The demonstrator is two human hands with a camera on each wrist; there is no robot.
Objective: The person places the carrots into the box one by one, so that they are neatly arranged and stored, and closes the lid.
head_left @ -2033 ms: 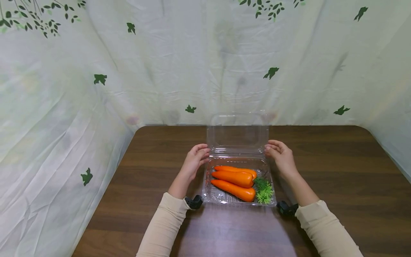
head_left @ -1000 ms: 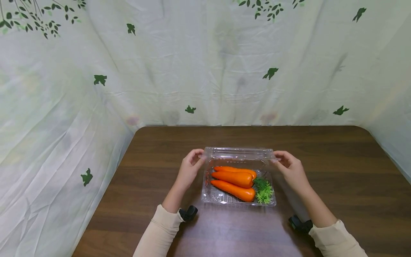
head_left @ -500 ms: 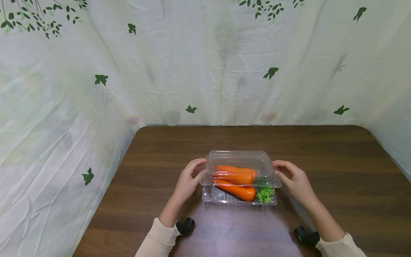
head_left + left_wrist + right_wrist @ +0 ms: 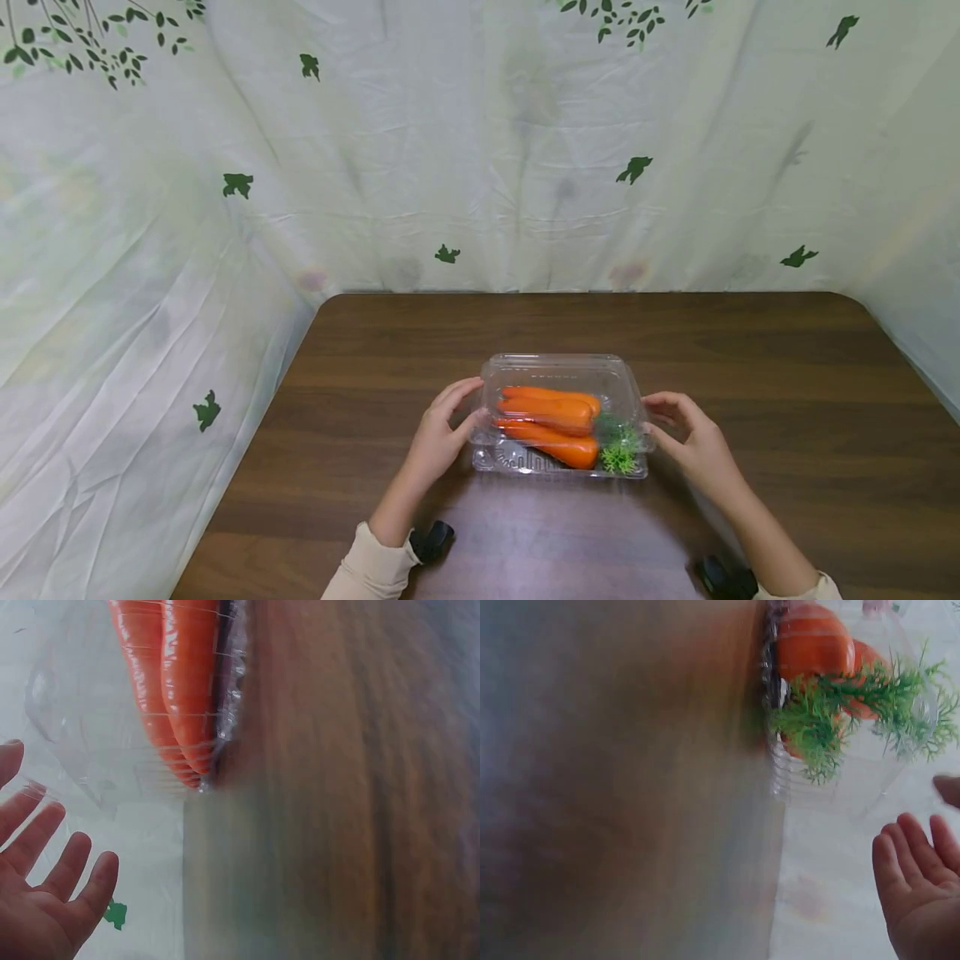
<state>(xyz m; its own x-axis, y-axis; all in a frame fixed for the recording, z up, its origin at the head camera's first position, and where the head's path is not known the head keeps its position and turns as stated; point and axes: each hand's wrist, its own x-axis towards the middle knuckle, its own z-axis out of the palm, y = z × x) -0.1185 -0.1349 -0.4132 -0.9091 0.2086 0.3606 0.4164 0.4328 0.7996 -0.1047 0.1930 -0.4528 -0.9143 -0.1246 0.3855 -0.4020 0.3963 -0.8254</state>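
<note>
A clear plastic clamshell box (image 4: 517, 467) stands on the table with its hinge at the back. Its see-through lid (image 4: 558, 365) slants over the contents, the front edge still raised above the base rim. Inside lie three orange carrots (image 4: 551, 410), their tips to the left, beside feathery green tops (image 4: 619, 457) on the right. My left hand (image 4: 438, 433) holds the lid's left edge between thumb and fingers. At the lid's right edge, my right hand (image 4: 696, 446) holds it with thumb and fingertips. In the right wrist view the tops (image 4: 817, 727) press against clear plastic.
The brown wooden table (image 4: 390, 342) has rounded far corners. Behind it hangs a pale curtain (image 4: 480, 167) printed with green leaves and birds. Black wrist cameras (image 4: 432, 540) sit at both cream sleeves.
The lid, upright at first, has swung forward and down over the carrots. Both hands have come along with it, toward the front. The box base and carrots stay in place.
</note>
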